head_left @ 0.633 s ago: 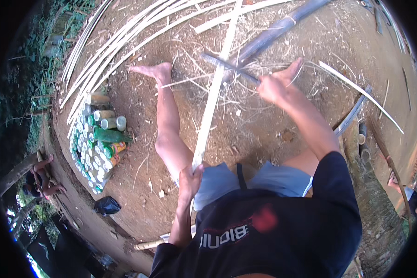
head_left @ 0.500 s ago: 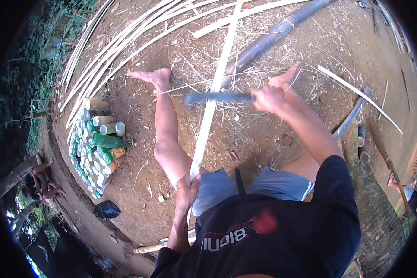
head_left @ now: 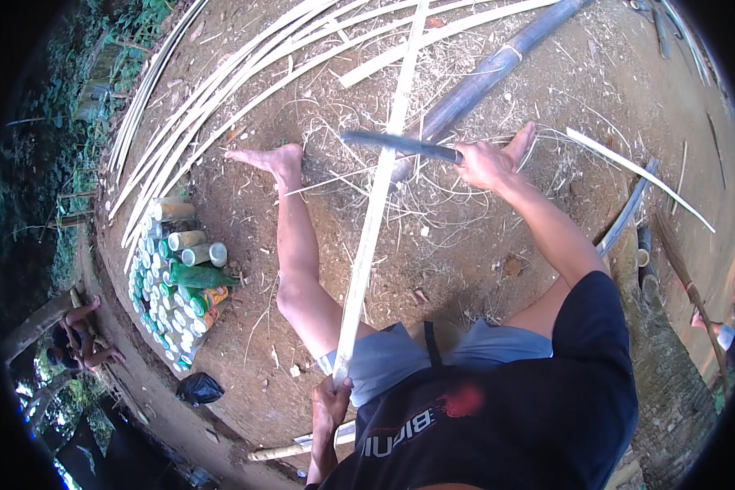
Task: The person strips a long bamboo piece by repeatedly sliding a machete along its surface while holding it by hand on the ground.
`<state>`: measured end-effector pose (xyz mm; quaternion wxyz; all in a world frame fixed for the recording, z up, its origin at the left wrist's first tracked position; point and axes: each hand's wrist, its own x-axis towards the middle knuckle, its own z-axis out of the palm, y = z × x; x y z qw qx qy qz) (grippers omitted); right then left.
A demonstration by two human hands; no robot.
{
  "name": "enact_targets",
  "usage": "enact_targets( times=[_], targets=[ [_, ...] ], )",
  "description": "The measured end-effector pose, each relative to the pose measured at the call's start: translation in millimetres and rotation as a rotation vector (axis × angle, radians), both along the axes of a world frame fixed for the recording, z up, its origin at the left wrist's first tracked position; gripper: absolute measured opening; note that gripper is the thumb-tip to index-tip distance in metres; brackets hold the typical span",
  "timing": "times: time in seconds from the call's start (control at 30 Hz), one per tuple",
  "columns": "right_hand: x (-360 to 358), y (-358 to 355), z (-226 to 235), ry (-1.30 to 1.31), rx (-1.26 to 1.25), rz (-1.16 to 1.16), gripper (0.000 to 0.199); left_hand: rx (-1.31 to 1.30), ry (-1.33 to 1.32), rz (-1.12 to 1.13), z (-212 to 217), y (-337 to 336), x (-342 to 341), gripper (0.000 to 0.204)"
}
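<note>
My left hand (head_left: 331, 402) is closed around the near end of a long pale bamboo strip (head_left: 366, 245), beside my left hip. From there the strip runs away from me between my legs, past the top of the view. My right hand (head_left: 486, 166) grips the handle of a machete (head_left: 400, 144) near my right foot. Its dark blade points left and lies across the strip, apparently touching it. Under the strip's far part, the end of a thick dark bamboo pole (head_left: 482, 80) lies on the ground among thin shavings (head_left: 441, 208).
Several long split strips (head_left: 245, 102) lie at the far left. Left of my leg sits a pile of cans and bottles (head_left: 175, 282), with a black plastic bag (head_left: 199, 389) nearer. A log (head_left: 661, 359) and a stick broom (head_left: 676, 253) are at right. Another person (head_left: 77, 335) sits far left.
My right hand has carried the machete farther from me along the strip, and the blade now tilts. My left hand has drawn back toward my body, still holding the strip.
</note>
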<state>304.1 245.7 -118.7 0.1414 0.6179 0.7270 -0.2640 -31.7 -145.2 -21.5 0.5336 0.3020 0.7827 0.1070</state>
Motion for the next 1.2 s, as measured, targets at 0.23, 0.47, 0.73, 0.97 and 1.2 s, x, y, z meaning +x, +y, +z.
enact_targets(
  times=[0.23,0.47,0.73,0.97,1.2],
  targets=[
    [76.7,49.9,-79.4,0.150,0.350,-0.491,0.020,-0.146,-0.162,0.071,-30.8,-68.8,-45.2,0.038],
    [8.9,-143.6,-57.1,0.760,-0.270,-0.932,0.022,0.193,0.279,-0.108,-23.4,-38.9,-21.1,0.031],
    [-15.0,-273.1,-42.5,1.088,-0.395,-1.271,0.023,0.633,0.078,-0.057,-61.2,90.8,11.8,0.039],
    [-13.9,-294.5,-9.1,1.093,-0.325,-1.144,0.023,0.176,-0.229,-0.057,-159.8,240.3,58.9,0.036],
    [-8.3,-274.0,24.3,0.423,0.094,-0.239,0.018,0.133,-0.433,0.006,-90.9,154.6,43.6,0.033]
  ],
)
